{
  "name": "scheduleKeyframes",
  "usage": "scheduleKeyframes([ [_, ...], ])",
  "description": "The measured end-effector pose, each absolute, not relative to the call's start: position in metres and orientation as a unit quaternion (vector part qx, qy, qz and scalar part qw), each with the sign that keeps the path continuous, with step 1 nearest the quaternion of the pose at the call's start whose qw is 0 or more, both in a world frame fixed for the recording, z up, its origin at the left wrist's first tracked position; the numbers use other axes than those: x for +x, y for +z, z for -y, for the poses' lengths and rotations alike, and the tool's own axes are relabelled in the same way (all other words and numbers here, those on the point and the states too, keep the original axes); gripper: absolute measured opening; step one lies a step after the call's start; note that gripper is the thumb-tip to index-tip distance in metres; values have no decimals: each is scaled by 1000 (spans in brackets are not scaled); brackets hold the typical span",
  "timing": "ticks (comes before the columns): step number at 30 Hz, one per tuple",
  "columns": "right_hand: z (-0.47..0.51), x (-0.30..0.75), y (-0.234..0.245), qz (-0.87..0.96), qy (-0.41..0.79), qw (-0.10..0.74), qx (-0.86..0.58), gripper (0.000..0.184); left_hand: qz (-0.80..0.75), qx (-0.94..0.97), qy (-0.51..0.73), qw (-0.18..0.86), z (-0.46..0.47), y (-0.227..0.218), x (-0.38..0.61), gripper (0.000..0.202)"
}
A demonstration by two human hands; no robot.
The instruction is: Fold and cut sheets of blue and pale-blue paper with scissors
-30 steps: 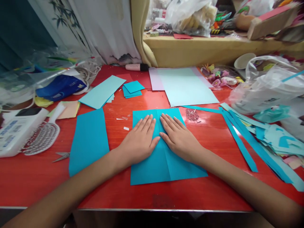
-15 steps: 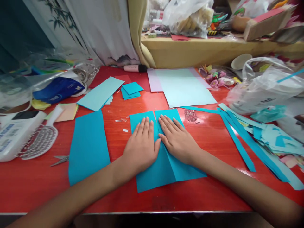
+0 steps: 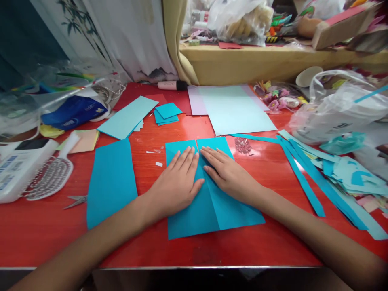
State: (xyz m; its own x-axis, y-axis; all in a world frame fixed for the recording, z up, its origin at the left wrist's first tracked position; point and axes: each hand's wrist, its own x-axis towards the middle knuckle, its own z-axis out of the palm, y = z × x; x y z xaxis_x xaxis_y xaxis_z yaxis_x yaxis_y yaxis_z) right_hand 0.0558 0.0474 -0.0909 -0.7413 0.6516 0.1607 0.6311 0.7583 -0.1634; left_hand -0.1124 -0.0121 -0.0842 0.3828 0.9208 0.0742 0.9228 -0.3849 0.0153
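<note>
A teal paper sheet, folded in towards a centre line, lies on the red table in front of me. My left hand lies flat on its left flap, fingers stretched out and palm down. Pressed on the right flap is my right hand, also flat with fingers extended. The index fingertips of both hands nearly meet near the sheet's top centre.
A second teal sheet lies to the left, with scissors, a white hairbrush and a white device beyond. Light blue sheets lie behind. Teal strips and scraps and plastic bags crowd the right.
The right flap has been folded over towards the centre, and both hands have slid slightly up the sheet, staying flat on it.
</note>
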Motion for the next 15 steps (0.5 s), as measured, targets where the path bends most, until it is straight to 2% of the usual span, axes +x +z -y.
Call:
scheduleKeyframes([
  [7, -40, 58, -92, 936, 27, 59, -345, 58, 558, -829, -9, -39, 3, -88, -125, 76],
  [15, -43, 53, -99, 933, 15, 60, -356, 58, 567, -823, -23, -31, 1, -91, -126, 76],
])
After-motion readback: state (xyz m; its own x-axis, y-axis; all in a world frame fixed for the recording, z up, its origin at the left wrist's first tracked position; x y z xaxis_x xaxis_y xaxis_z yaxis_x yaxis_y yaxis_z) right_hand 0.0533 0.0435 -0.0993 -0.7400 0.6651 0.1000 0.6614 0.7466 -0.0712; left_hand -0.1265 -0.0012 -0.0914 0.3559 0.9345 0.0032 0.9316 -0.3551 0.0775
